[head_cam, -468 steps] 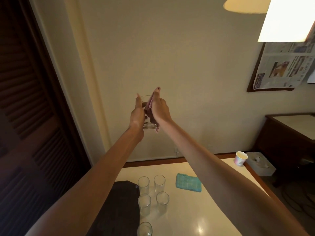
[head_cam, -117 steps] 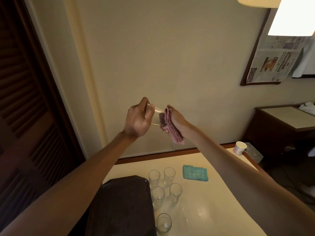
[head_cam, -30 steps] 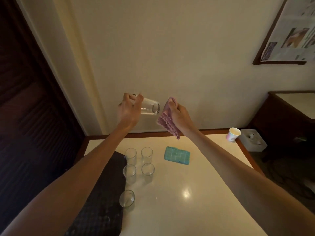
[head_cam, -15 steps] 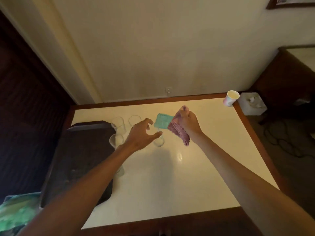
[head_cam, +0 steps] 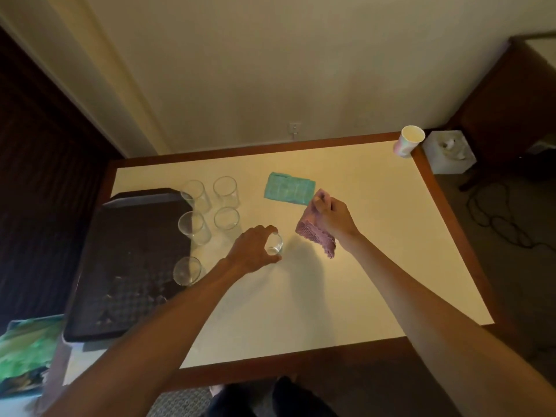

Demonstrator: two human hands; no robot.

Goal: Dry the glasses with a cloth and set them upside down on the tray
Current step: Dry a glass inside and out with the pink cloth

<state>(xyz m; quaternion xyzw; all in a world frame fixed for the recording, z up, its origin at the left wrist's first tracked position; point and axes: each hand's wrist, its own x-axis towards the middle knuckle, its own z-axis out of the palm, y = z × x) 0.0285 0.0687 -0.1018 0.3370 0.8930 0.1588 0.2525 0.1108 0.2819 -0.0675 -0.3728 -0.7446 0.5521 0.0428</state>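
My left hand (head_cam: pixel 254 249) grips a clear glass (head_cam: pixel 274 245) from above, low over the cream table top (head_cam: pixel 346 266). A pink cloth (head_cam: pixel 316 233) hangs from my right hand (head_cam: pixel 334 216), which pinches it just right of that glass. Several more clear glasses stand upright in a cluster to the left, among them one (head_cam: pixel 226 192) at the back and one (head_cam: pixel 187 269) nearest me. The dark tray (head_cam: pixel 126 266) lies at the table's left side with no glass on it.
A folded teal cloth (head_cam: pixel 289 192) lies behind my right hand. A paper cup (head_cam: pixel 408 140) stands at the far right corner, with a white tissue box (head_cam: pixel 449 152) beyond it. The wall runs along the far edge. Green printed material (head_cam: pixel 27 350) sits by the tray.
My head tipped down from the wall to the table. Both hands came down from chest height; the left hand brought the glass down to just above the table, the right still holding the pink cloth.
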